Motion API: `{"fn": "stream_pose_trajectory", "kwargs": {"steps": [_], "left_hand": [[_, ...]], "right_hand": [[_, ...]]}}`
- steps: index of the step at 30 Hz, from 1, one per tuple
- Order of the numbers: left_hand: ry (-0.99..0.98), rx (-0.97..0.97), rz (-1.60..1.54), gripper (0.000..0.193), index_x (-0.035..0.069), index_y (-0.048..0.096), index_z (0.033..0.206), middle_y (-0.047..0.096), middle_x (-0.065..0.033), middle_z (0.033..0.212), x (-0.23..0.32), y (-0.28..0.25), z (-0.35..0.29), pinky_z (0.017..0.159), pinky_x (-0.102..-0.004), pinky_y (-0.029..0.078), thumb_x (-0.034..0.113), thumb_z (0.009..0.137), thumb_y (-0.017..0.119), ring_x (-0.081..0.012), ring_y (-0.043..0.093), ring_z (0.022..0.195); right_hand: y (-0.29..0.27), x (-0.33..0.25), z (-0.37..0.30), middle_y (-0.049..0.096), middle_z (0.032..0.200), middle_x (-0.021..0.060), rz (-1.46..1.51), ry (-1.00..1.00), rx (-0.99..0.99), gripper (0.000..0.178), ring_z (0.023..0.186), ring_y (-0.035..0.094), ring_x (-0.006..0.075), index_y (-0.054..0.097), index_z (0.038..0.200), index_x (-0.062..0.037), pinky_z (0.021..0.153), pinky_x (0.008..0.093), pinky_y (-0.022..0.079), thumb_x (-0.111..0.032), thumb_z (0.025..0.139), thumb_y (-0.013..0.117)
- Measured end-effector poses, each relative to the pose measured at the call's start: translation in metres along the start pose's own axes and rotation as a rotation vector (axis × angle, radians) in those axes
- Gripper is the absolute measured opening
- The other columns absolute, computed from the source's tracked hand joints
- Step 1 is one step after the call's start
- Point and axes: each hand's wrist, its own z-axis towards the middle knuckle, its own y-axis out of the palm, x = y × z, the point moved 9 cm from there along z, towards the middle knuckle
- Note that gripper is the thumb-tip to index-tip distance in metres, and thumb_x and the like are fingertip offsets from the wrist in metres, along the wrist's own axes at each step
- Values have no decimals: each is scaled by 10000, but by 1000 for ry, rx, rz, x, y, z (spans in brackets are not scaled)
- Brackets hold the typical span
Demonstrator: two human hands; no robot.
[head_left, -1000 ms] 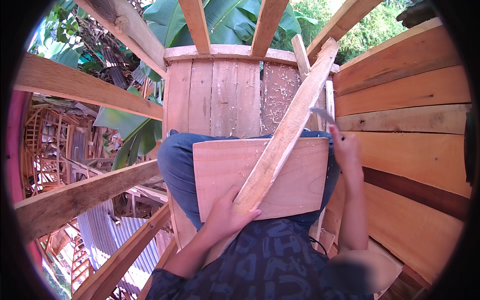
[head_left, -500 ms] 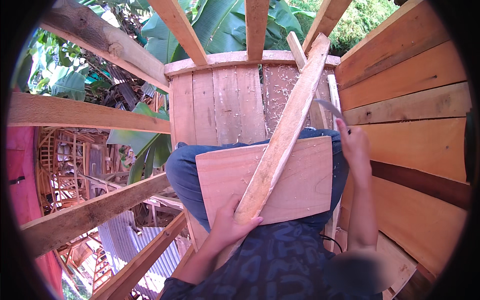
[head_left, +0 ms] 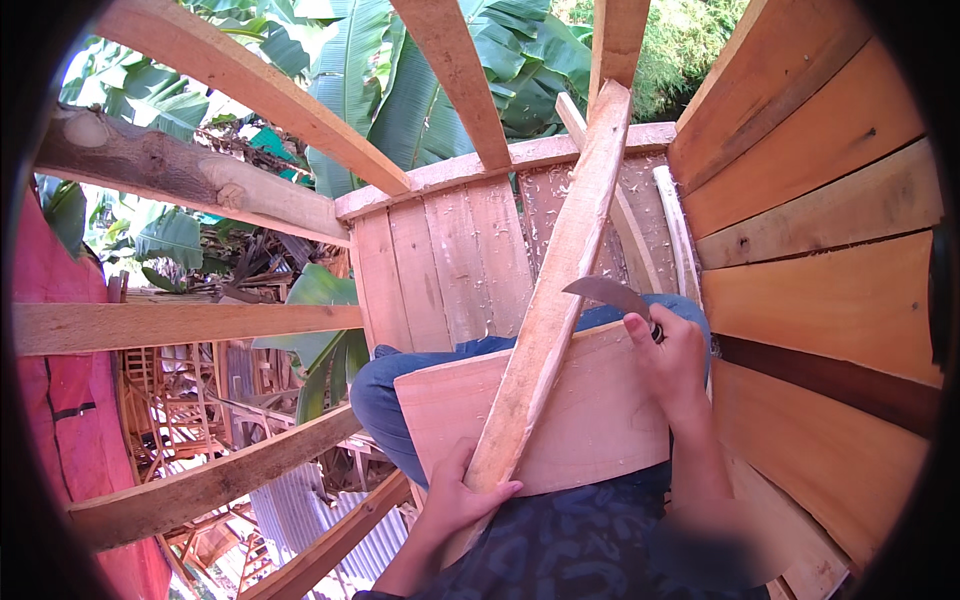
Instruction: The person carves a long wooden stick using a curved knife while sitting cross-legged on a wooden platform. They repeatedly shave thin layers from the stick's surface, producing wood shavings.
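Note:
A long, rough strip of wood (head_left: 555,290) slants from my lap up to the far edge of the plank floor. My left hand (head_left: 462,497) is closed around its near end, the thumb across the top. In my right hand (head_left: 672,365) is a knife (head_left: 612,292) with a curved blade pointing left. The blade's tip overlaps the strip's right edge; whether it touches cannot be told. Under the strip, a flat wooden board (head_left: 600,420) rests across my thighs, with a few shavings on it. My fingers hide most of the knife's handle.
Curled shavings lie on the plank floor (head_left: 455,260) beyond my knees. A second thin strip (head_left: 632,235) lies beneath the long one. To the right rises a plank wall (head_left: 820,290). Open beams (head_left: 190,327) stand at the left, past which a pink sheet (head_left: 75,420) hangs.
My right hand has brought the knife left and nearer to me, from beside the strip to its right edge. The whole view has tilted and shifted; my left hand keeps its hold.

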Motion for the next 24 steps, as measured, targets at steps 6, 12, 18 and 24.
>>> {"fn": "stream_pose_trajectory", "kwargs": {"steps": [6, 12, 18, 24], "left_hand": [[42, 74, 196, 604, -9, 586, 1088, 664, -148, 930, 28, -9, -7, 779, -343, 512, 347, 690, 869, -250, 670, 879], [20, 137, 225, 569, -2, 585, 1084, 671, -161, 935, 47, -12, -30, 759, -357, 534, 318, 708, 867, -250, 685, 874], [183, -49, 187, 543, 3, 538, 1131, 657, -147, 968, 48, -3, -25, 842, -352, 520, 244, 748, 838, -253, 671, 927], [161, -337, 41, 699, -10, 427, 1299, 522, -168, 1182, 47, 17, -5, 991, -389, 411, 296, 786, 792, -281, 533, 1140]], "right_hand": [[18, -35, -9, 634, 648, 143, 210, -131, -198, 522, 640, 666, 305, 649, 1056, -40, 626, 359, 506, -518, 847, 666], [70, -33, -35, 606, 661, 50, 691, -58, -389, 535, 573, 594, 140, 601, 1177, 21, 543, 298, 458, -380, 847, 726], [85, -44, -53, 522, 630, -21, 1314, 288, -586, 272, 440, 438, 35, 584, 1031, 3, 390, 217, 333, -235, 926, 664], [71, -43, -50, 503, 608, -23, 1408, 204, -531, 215, 433, 426, 35, 561, 972, -10, 383, 209, 323, -205, 939, 647]]}}
